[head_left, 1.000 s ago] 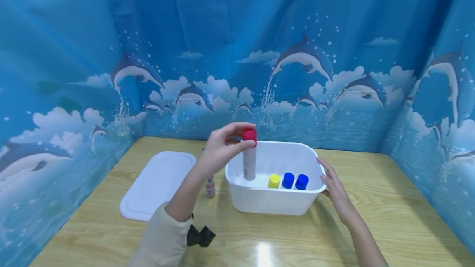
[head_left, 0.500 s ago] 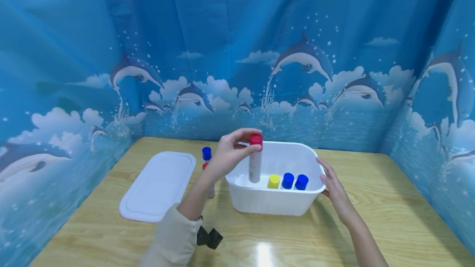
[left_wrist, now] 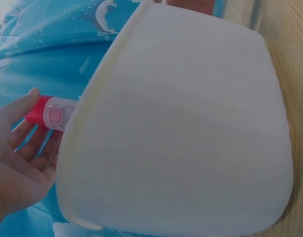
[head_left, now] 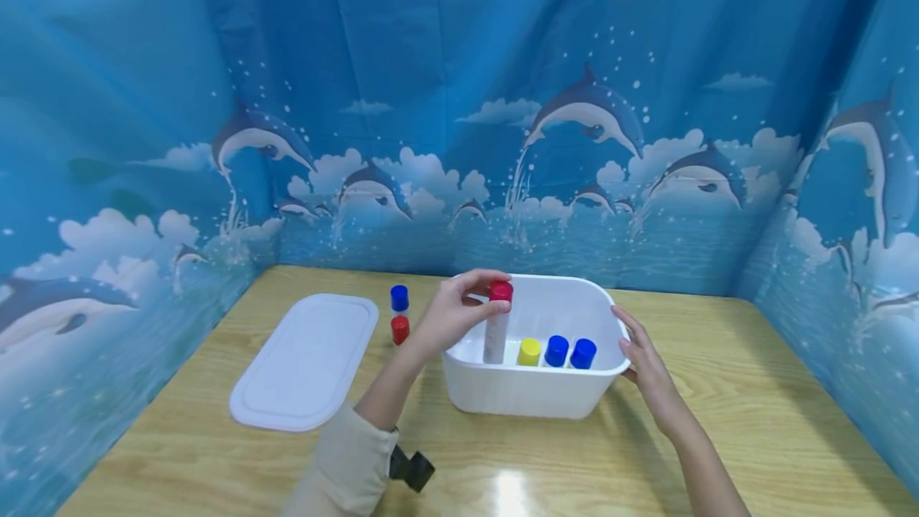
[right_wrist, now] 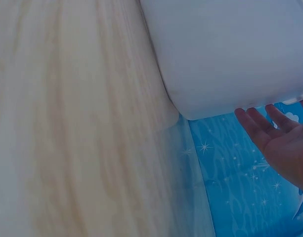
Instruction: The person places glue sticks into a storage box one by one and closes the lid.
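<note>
A pale sleeve (head_left: 345,465) covers the left forearm at the near edge of view, over the wooden table (head_left: 574,461). Beyond it stands the white bin (head_left: 524,393). The right hand (head_left: 648,365) rests against its right end, fingers fairly straight and spread at the rim. Inside, just behind the front wall, a yellow cap (head_left: 529,352) and two blue caps (head_left: 557,350) (head_left: 584,353) stand in a row. Left of them is the red-capped bottle (head_left: 495,337), nearly upright inside the bin; the left hand (head_left: 455,311) pinches its cap between thumb and finger. The step in hand looks like lowering this bottle into place (whether its base touches the floor is hidden). The next move seems to call for seating it, then loosening the pinch. Farther off, to the left, lie a flat white lid (head_left: 305,361), a second red cap (head_left: 400,330) and, behind that, a blue-capped bottle (head_left: 399,298). A dolphin curtain (head_left: 445,102) closes the back.
</note>
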`<action>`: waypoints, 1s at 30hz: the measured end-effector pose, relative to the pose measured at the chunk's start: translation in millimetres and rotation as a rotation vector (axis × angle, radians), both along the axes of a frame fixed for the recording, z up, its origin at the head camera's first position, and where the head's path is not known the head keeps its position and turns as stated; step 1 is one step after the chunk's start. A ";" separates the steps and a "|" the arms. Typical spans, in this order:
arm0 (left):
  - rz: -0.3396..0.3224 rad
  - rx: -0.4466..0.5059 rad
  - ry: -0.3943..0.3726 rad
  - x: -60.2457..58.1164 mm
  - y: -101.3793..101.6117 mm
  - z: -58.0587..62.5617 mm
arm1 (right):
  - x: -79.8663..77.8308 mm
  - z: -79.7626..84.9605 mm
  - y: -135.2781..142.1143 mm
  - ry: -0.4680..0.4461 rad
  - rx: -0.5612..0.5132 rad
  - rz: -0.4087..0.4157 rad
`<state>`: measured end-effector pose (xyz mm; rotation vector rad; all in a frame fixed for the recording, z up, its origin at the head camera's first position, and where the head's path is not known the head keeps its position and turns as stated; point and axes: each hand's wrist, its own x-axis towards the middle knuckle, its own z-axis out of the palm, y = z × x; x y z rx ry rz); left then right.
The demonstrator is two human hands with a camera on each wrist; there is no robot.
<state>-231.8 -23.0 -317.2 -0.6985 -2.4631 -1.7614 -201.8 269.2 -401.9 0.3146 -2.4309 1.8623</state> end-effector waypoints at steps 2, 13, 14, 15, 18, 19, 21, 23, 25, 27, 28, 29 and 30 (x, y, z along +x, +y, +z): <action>0.000 -0.015 -0.003 -2.6 1.0 -4.2 | -0.3 -0.3 0.3 -0.001 -0.001 -0.001; -0.049 -0.059 0.003 -14.5 8.6 -18.9 | -0.9 0.0 -0.3 -0.009 -0.002 -0.006; -0.046 -0.070 -0.002 -15.0 9.0 -19.4 | -0.9 0.1 -0.3 -0.007 -0.002 -0.005; -0.045 -0.080 -0.006 -15.8 9.5 -20.0 | -0.9 0.1 -0.2 -0.004 -0.003 -0.004; -0.032 -0.115 -0.021 -18.5 11.1 -20.4 | -1.2 -0.1 0.1 0.004 -0.003 -0.003; -0.030 -0.124 -0.022 -19.8 11.8 -20.3 | -1.5 -0.3 0.3 0.006 -0.005 -0.003; -0.030 -0.146 -0.022 -22.6 13.6 -19.5 | -1.9 -0.4 0.7 0.009 -0.006 -0.003; -0.036 -0.162 -0.027 -25.8 15.2 -18.6 | -2.1 -0.6 1.0 0.010 -0.007 -0.002; -0.045 -0.173 -0.034 -30.2 16.7 -18.8 | -2.0 -0.8 1.1 0.010 -0.009 0.000; -0.054 -0.178 -0.056 -34.8 18.3 -19.4 | -1.7 -0.9 0.9 0.008 -0.008 0.001; -0.059 -0.177 -0.070 -37.0 19.2 -19.7 | -1.5 -0.8 0.8 0.007 -0.008 0.002; -0.063 -0.177 -0.080 -39.2 20.1 -20.0 | -1.3 -0.6 0.6 0.006 -0.008 0.001; -0.070 -0.175 -0.089 -41.1 20.8 -20.5 | -1.1 -0.4 0.4 0.006 -0.008 0.001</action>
